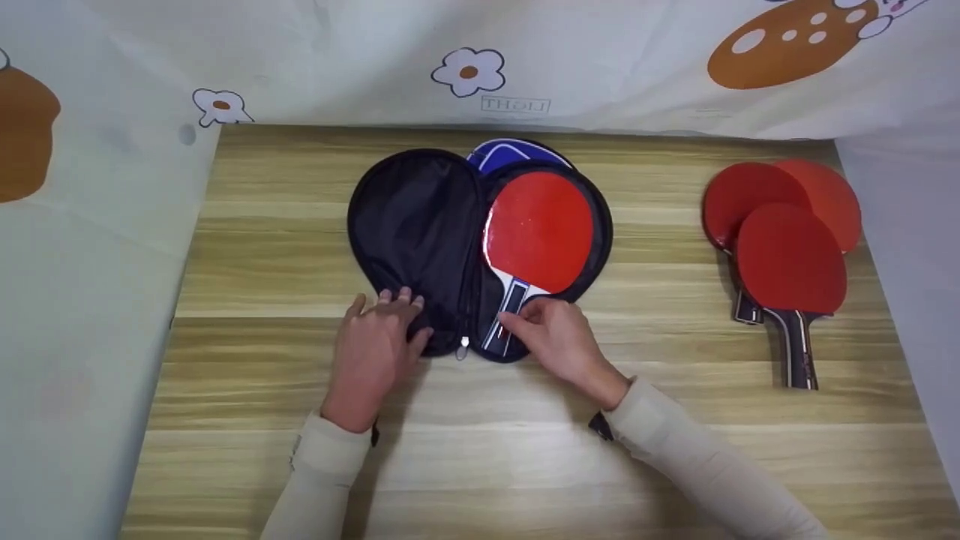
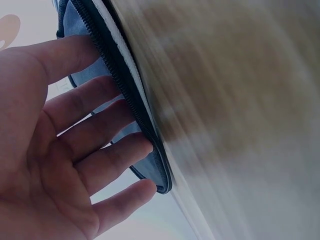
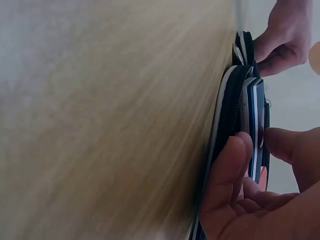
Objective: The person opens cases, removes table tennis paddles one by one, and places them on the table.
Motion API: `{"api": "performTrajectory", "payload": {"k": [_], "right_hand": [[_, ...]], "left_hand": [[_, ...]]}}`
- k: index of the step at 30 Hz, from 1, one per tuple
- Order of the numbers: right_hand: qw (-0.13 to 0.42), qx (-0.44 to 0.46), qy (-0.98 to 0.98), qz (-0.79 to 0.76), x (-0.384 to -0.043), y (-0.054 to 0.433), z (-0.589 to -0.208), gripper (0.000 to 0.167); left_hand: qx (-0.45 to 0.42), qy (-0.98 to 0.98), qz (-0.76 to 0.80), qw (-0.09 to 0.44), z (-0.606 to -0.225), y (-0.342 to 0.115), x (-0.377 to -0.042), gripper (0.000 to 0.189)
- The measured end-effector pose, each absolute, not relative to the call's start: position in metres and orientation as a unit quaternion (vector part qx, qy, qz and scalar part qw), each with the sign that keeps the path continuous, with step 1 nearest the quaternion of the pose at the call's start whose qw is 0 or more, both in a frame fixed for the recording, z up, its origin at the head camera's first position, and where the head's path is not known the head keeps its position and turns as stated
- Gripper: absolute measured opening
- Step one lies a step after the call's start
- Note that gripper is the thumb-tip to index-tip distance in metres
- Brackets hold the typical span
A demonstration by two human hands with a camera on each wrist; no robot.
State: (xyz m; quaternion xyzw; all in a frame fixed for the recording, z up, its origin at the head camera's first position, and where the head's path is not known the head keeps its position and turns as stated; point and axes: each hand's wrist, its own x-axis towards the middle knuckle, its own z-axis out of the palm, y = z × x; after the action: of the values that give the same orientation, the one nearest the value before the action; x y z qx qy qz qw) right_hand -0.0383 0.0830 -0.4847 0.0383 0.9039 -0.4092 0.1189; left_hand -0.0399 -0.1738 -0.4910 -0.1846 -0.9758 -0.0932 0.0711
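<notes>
A black zip case [image 1: 416, 217] lies unfolded on the table, its two halves side by side. In the right half rests a red table tennis paddle [image 1: 540, 232], its dark, white-striped handle towards me. My right hand [image 1: 562, 341] pinches that handle, with the thumb [image 3: 282, 142] on top and the fingers curled at its side. On the lower part of the left half rests my left hand [image 1: 379, 356], its fingers spread and loosely bent. The left wrist view shows those fingers [image 2: 112, 160] against the zipped edge [image 2: 120, 75]. A metal zipper pull [image 1: 463, 347] hangs between the halves.
A blue and white item [image 1: 510, 154], mostly hidden, pokes out behind the case. At the right, several red paddles overlap, the front one [image 1: 791, 259] with its handle towards me. A patterned white cloth [image 1: 337, 67] stands along the wood-grain table's [image 1: 247, 390] back edge and sides.
</notes>
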Motion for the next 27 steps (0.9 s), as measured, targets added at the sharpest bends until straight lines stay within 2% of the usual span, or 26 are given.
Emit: {"api": "performTrajectory", "payload": {"k": [10,20,27], "right_hand": [[0.176,0.154,0.836,-0.497,-0.036,0.095,-0.477,0.024],[0.152,0.194,0.804,-0.542,-0.015,0.117,-0.472,0.022],[0.124,0.204,0.819,-0.521,-0.001,0.132,-0.464,0.032]], "left_hand": [[-0.190,-0.974,-0.099,0.073,-0.491,-0.172,-0.039,0.044],[-0.183,-0.976,-0.102,0.065,-0.488,-0.173,-0.041,0.041],[-0.183,-0.976,-0.104,0.060,-0.490,-0.172,-0.042,0.042]]}}
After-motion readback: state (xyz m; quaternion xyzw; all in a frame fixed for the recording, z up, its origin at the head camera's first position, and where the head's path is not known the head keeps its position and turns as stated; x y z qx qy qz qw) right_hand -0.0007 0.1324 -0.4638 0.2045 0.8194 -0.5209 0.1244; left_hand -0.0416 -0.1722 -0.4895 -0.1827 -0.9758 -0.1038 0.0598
